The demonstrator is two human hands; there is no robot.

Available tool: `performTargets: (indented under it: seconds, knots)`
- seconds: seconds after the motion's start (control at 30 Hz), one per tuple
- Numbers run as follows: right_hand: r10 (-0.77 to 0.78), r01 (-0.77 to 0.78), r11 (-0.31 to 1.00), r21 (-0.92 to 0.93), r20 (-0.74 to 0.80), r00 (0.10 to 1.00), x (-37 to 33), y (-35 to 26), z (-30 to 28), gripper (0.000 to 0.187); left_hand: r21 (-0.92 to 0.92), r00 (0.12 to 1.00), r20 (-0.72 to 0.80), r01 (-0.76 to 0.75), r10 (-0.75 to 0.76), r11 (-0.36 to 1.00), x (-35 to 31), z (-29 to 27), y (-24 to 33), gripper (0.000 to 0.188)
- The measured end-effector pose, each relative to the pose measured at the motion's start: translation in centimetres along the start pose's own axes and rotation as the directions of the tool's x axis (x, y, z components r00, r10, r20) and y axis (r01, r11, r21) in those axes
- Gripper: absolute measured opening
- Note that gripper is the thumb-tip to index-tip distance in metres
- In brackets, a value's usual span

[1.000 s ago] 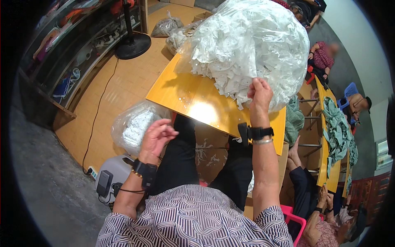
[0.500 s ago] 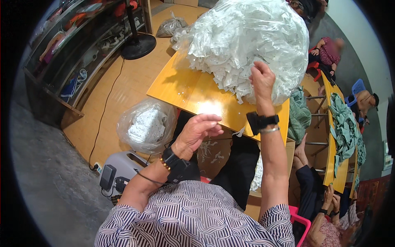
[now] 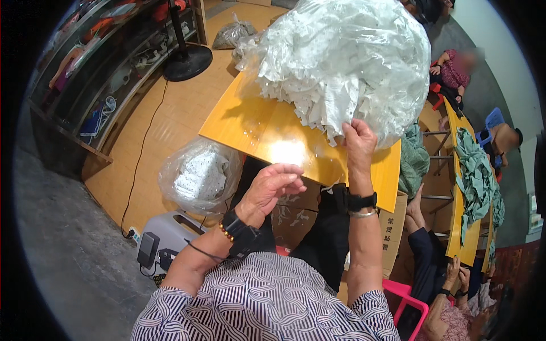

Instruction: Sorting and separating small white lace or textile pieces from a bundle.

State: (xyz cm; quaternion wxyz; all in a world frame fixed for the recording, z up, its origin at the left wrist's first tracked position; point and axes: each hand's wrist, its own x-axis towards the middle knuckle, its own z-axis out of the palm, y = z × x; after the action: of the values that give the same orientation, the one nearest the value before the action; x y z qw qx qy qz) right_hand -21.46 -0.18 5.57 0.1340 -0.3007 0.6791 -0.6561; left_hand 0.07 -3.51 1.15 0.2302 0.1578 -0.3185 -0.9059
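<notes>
A large clear plastic bag (image 3: 375, 51) bulges over the far part of the yellow table, its mouth toward me. Ragged white speckled sheets (image 3: 298, 94) spill out of it. My right hand (image 3: 360, 148) is closed in a pinch at the near edge of this pile. Its fingertips grip a white sheet (image 3: 340, 108) that still lies against the others. Nearer to me, my left hand (image 3: 267, 190) hovers by the table's front edge, fingers loosely extended and nothing visible in them.
The yellow table (image 3: 227, 125) has small white scraps on it. Beside it on the floor sits another clear bag (image 3: 199, 176) of white pieces. A grey machine (image 3: 170, 238), cable and fan base (image 3: 187, 62) stand left. At right, people sit by a table with green cloth (image 3: 478, 176).
My right hand has come down toward me from the bag and now pinches a white sheet at the pile's edge. The left hand has barely moved.
</notes>
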Motion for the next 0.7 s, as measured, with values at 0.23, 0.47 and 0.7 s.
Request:
performTargets:
  seconds: [0.23,0.47,0.7]
  knots:
    - [0.243,-0.317,0.907,0.278,0.271,0.931,-6.1,1.4,-2.7,0.009,0.078,0.998,-0.055,0.004,0.0,0.997,1.8,1.7,-1.3,0.027]
    - [0.338,-0.459,0.85,0.259,0.4,0.852,-9.9,1.1,-2.9,0.011,0.035,0.992,-0.04,0.119,-0.118,0.992,4.1,0.0,-0.9,0.032]
    - [0.267,-0.357,0.916,0.183,0.387,0.882,-11.9,1.0,-2.0,0.009,0.093,0.997,-0.012,-0.072,0.073,0.993,6.2,4.0,1.0,0.029]
